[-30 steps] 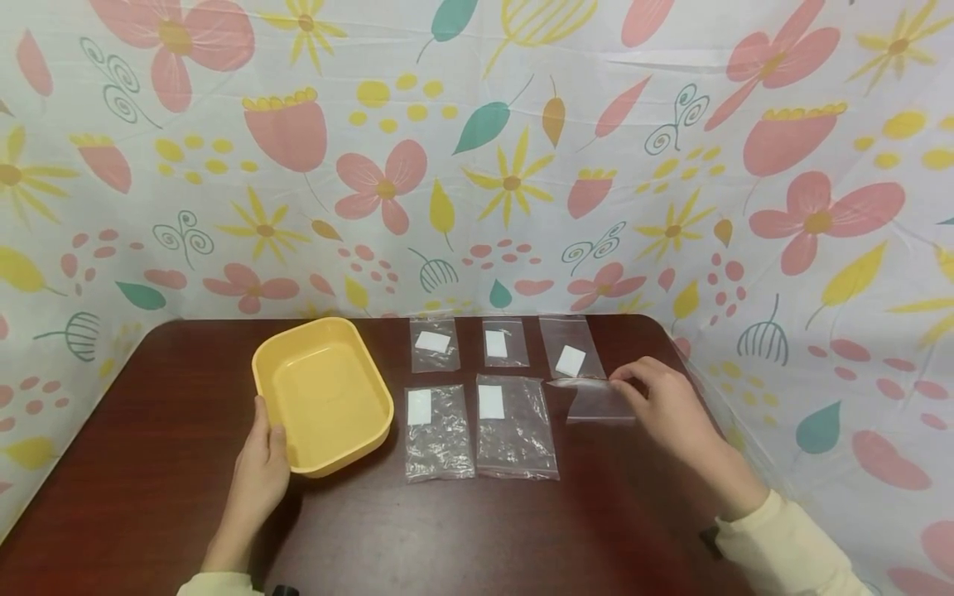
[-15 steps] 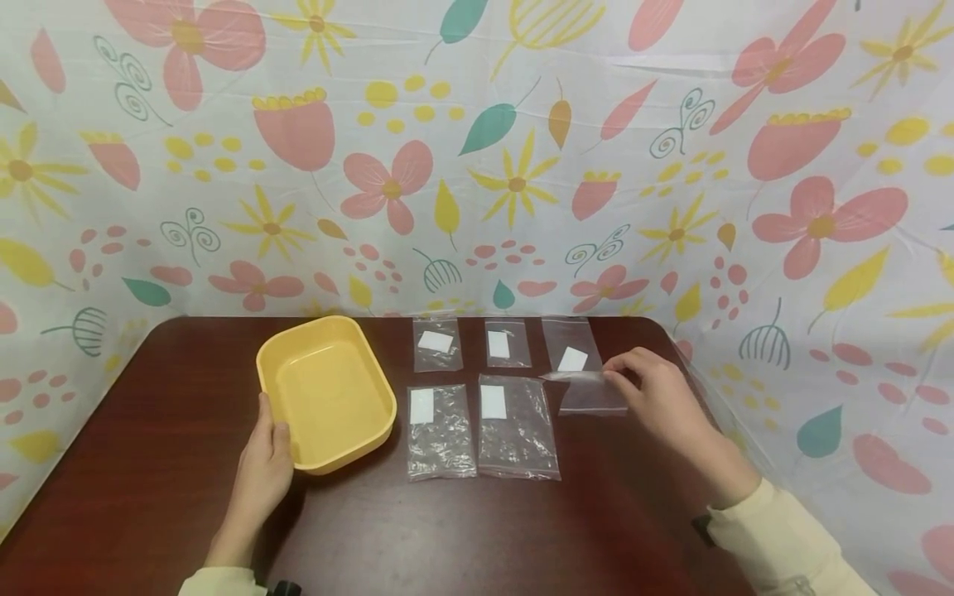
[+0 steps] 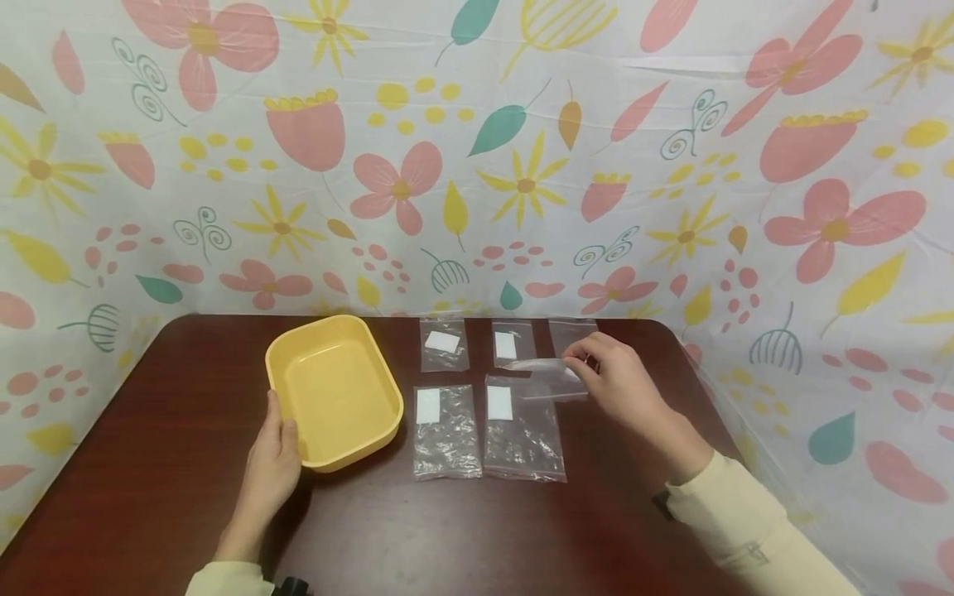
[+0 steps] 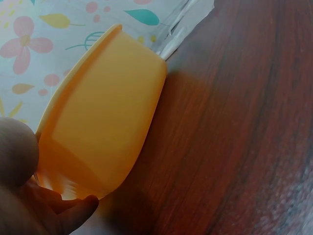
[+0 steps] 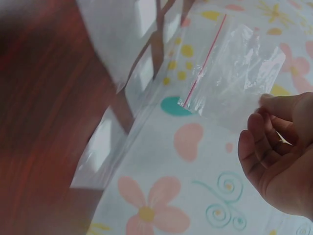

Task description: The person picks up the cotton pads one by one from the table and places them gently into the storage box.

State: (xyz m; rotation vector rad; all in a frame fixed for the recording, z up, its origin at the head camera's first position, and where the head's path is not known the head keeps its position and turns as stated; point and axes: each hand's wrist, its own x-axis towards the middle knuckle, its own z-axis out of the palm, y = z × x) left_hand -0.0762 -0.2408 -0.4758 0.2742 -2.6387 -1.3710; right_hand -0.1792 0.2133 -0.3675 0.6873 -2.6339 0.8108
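My left hand (image 3: 272, 459) holds a yellow plastic tub (image 3: 335, 401) at its near left side. In the left wrist view the thumb is at the rim of the tub (image 4: 107, 107) and a finger reaches below its base. My right hand (image 3: 622, 385) pinches a small clear zip bag (image 3: 547, 379) by one end, between thumb and fingertips. The right wrist view shows this zip bag (image 5: 232, 73) with a red line along its far end. From the head view, it overlaps the back right bag (image 3: 570, 333) and the upper part of the front right bag (image 3: 525, 447).
Several clear zip bags lie in two rows on the dark wooden table (image 3: 417, 538). White rectangles show on the back left bag (image 3: 444, 362), the back middle bag (image 3: 524, 343) and the front left bag (image 3: 450, 447). A flower-print curtain (image 3: 477, 124) surrounds the table's back and sides.
My right hand has moved left with the zip bag, from the table's right side to over the rows of bags. My left hand stays on the tub.
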